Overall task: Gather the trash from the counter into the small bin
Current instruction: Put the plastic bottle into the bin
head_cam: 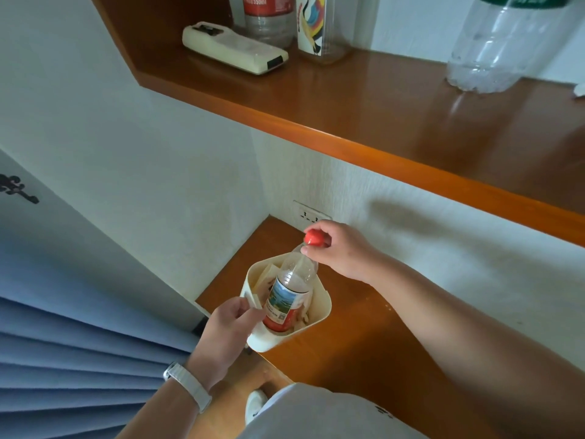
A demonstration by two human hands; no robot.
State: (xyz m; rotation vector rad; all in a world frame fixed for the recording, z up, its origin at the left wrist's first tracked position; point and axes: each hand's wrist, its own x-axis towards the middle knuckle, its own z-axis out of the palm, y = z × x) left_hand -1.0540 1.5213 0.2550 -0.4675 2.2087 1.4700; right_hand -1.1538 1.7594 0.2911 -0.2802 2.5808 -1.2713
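Head view, near 6 o'clock: pinching the bottle [289,296] by its cap [314,238] with right fingers [321,228], base already down in the bin [272,342], neck leaning toward 1 o'clock. Gripping the bin's rim at its 9 o'clock with left fingers [240,307]. Best to brace the bin, lower straight, let go only once settled. More bottles [269,20] up on counter [380,99] at 12 o'clock.

Glossy varnished wood counter [364,99]; matt cream plastic bin [319,315]; clear plastic bottle [291,289].

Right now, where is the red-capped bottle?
Low centre of the head view: the bottle stands neck-up in the small bin, right hand pinching its cap, left hand gripping the bin's rim.
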